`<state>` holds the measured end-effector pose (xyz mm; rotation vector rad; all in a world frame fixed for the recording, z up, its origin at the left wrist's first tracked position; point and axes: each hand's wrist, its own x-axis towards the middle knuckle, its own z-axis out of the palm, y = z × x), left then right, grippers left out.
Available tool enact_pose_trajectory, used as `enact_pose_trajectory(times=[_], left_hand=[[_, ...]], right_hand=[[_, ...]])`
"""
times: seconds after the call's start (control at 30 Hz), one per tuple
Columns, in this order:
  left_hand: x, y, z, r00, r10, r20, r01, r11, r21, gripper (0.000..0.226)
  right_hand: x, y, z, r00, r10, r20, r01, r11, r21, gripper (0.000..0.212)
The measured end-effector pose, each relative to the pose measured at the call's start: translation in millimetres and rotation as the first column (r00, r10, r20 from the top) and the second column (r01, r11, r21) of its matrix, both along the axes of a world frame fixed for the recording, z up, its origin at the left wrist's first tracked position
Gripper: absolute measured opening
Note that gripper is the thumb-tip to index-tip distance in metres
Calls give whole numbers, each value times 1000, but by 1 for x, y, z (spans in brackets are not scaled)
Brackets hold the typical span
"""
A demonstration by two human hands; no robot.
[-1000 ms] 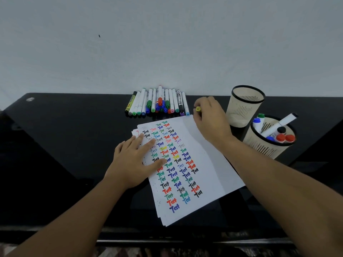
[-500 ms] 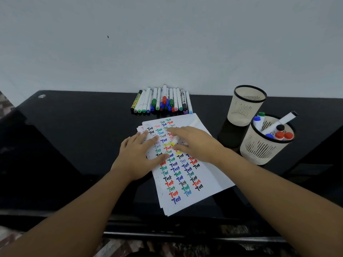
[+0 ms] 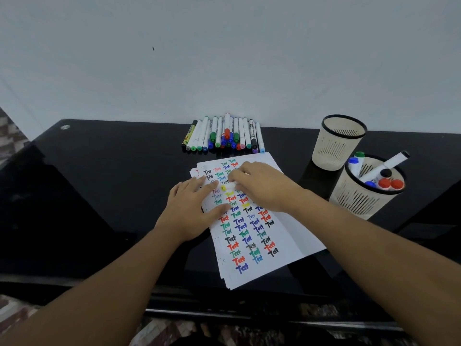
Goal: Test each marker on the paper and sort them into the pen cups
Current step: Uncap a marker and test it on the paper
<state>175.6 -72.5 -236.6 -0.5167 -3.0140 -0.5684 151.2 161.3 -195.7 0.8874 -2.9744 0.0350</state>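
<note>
A stack of white paper [image 3: 289, 236] covered with coloured "Test" marks lies on the black table. My left hand [image 3: 189, 211] rests flat on its left edge. My right hand [image 3: 264, 186] grips a white marker with a yellow cap [image 3: 227, 187] low over the sheet, its capped end right at my left fingertips. A row of several markers [image 3: 224, 136] lies against the wall behind the paper. At right stand an empty beige pen cup [image 3: 334, 146] and a nearer pen cup [image 3: 361, 198] holding several markers.
The glossy black table [image 3: 112, 183] ends at a front edge close to my body. A pale wall runs along its far side. The two cups stand close together, just right of the paper.
My right hand brought the yellow marker from the far right corner of the paper leftward and down to my left fingertips. My left hand stayed on the paper.
</note>
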Motion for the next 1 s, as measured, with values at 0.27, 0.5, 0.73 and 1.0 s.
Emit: enact_pose_trajectory(times=[0.27,0.5,0.73,1.0], left_hand=[[0,-2,-6,986,-14,-166,32,994,109,71],[1,-4,-12,950,-96,-296,133,985,108,44],[2,-5,-13,929,-150,-339,185,980,73,41],[0,-6,-13,928,-147,-342,191,977,97,26]], right_hand=[[6,-10,-3,993,-38,115,45,997,-60,38],[13,-15,1,991,-11,133,9,1000,16,34],[18,-19,3,998,-21,60,15,995,103,38],[22,-11,4,998,-42,45,40,998,39,44]])
